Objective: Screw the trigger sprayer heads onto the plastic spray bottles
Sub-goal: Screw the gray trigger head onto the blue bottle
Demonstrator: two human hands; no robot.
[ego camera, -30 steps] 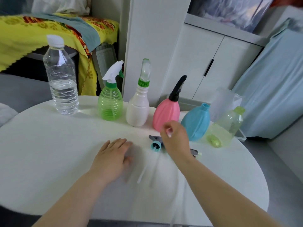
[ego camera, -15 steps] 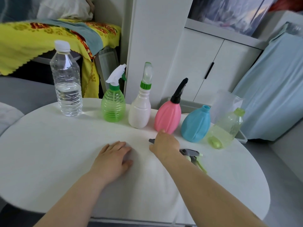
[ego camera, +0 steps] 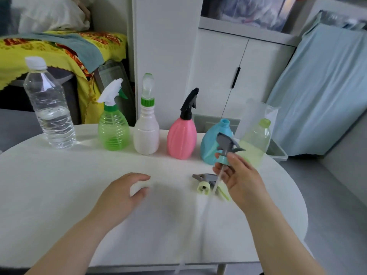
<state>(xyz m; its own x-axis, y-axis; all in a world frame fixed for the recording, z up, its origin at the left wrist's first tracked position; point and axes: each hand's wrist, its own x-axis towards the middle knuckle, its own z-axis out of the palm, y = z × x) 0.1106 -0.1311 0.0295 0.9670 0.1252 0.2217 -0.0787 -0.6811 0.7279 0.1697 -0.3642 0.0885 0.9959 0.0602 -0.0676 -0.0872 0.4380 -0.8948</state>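
Observation:
My right hand (ego camera: 241,179) grips a grey trigger sprayer head with a blue collar (ego camera: 225,147), lifted in front of the open-necked blue bottle (ego camera: 210,147); its clear dip tube hangs down toward me. A second grey sprayer head with a pale green collar (ego camera: 204,184) lies on the table. A yellow-green bottle (ego camera: 255,143) leans at the back right. A green bottle (ego camera: 113,128), a white bottle (ego camera: 146,132) and a pink bottle (ego camera: 181,137) stand in a row with heads fitted. My left hand (ego camera: 123,195) hovers curled above the table, holding nothing.
A clear water bottle (ego camera: 49,112) with a white cap stands at the back left of the round white table (ego camera: 59,195). Behind the table are a white cabinet (ego camera: 228,72), a grey bin (ego camera: 278,153) and a yellow-covered surface (ego camera: 49,50).
My right hand picked the blue-collared sprayer head up off the table and raised it toward the blue bottle. My left hand lifted slightly and curled.

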